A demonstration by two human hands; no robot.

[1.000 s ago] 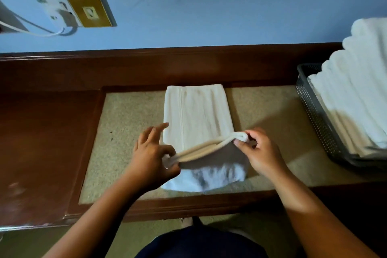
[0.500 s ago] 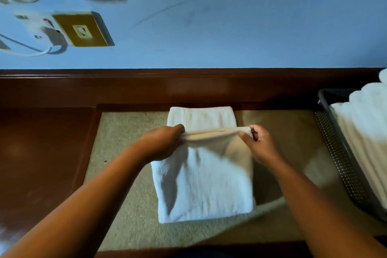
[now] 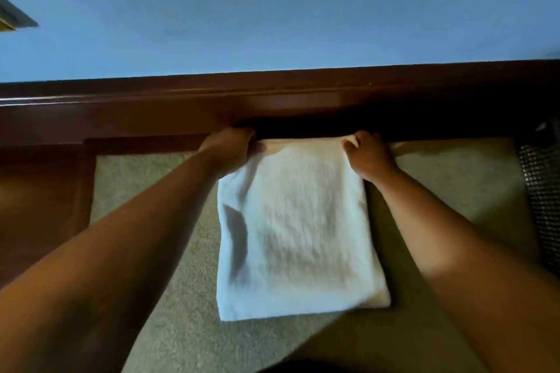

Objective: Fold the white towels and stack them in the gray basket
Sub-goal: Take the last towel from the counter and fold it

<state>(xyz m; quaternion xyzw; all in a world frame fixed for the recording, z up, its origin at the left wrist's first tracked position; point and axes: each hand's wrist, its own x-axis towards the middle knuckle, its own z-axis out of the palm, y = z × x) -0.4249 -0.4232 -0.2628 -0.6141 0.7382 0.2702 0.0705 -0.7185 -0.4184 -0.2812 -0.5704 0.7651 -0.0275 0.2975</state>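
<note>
Head view, looking down and forward along both bare forearms.

White towel (image 3: 298, 221): lies flat on the surface (image 3: 145, 197), on its speckled beige inlay. It is folded to a rough rectangle, long side running away from the person. The near edge is thick and rounded, with layers visible at the near right corner. A shadowed crease sits on the left side. The far edge lies just beside the dark wooden back rail (image 3: 272, 100), in its shadow.

Left hand (image 3: 231, 147): at the far left corner of the towel, knuckles up, fingers curled down over the cloth edge and gripping it. The fingertips are hidden under the hand.

Right hand (image 3: 368, 156): at the far right corner, fingers bent, thumb and fingers pinching the towel edge. A small ridge of cloth stands up at the thumb.

Both hands are level with each other across the far edge, and the towel spans the gap between them.

Gray basket (image 3: 542, 191): only a strip of its perforated wall shows at the right frame edge, well apart from the towel, standing on the same surface. Its contents are out of view.

Surroundings: a dark polished wood frame (image 3: 42, 197) borders the inlay on the left. A blue wall (image 3: 272, 9) rises above the rail. The corner of a wall plate (image 3: 12, 17) shows at upper left, blurred.
</note>
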